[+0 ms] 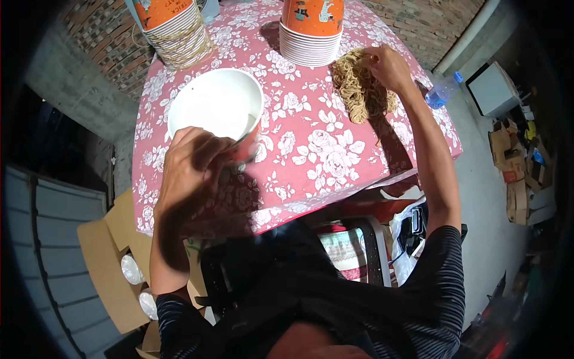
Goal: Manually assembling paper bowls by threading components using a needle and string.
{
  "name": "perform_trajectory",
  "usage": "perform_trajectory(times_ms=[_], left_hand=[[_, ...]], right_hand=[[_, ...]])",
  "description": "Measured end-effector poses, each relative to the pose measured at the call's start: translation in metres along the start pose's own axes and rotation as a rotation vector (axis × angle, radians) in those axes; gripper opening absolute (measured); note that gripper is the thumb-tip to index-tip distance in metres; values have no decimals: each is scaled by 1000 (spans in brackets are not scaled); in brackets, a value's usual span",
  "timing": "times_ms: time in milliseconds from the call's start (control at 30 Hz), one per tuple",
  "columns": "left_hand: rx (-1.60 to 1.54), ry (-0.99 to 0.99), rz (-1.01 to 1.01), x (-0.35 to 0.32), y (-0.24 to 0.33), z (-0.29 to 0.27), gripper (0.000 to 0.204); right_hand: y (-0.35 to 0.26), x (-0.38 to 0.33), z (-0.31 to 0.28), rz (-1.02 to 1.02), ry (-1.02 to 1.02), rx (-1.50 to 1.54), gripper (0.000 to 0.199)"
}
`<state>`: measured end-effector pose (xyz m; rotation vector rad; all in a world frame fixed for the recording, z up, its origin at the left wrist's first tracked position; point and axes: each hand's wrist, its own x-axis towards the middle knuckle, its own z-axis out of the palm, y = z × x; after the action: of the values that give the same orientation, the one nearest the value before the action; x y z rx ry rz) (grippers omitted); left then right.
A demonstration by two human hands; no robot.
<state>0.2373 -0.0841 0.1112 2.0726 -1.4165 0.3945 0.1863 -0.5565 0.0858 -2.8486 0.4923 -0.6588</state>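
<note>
- Spread under everything in the middle of the frame, a dusty-pink tablecloth [332, 152] with white roses; at upper left, a brick wall [104, 45]; down the right, a grey floor [499, 179].
- Left of centre, a round bucket [218, 99]: smooth white inside with a small dark speck, pale rim, orange-red outside visible only at lower right and blurred; mouth tipped toward the viewer; contact of base with cloth impossible to tell.
- Left hand [191, 158]: clasping the bucket's near rim, fingers curled over the edge.
- Right of upper centre, flat on the cloth and well apart from the bucket, a bundle of tan cord [353, 96]: wavy, heaped strands, darker on the right.
- Right hand [388, 66]: fingers bent against the bundle's top; pinching a strand or merely touching, cannot tell.
- Upper centre, near the bundle, a stack of orange buckets [311, 45], white rims nested.
- Upper left, a second stack [156, 15], with cord loops [185, 51] across the rims.
- Right, beside the table edge, a clear bottle [442, 94], blue-capped; farther out, cardboard boxes [511, 167].
- Lower left, an open carton [101, 275].
</note>
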Motion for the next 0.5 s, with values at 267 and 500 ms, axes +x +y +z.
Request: perform_trajectory(times_ms=[267, 500], left_hand=[[6, 22, -74, 0, 7, 0, 13], [-28, 35, -52, -5, 7, 0, 12]], right_hand=[[4, 31, -7, -116, -13, -222, 20], [6, 28, -14, -297, -115, -185, 29]])
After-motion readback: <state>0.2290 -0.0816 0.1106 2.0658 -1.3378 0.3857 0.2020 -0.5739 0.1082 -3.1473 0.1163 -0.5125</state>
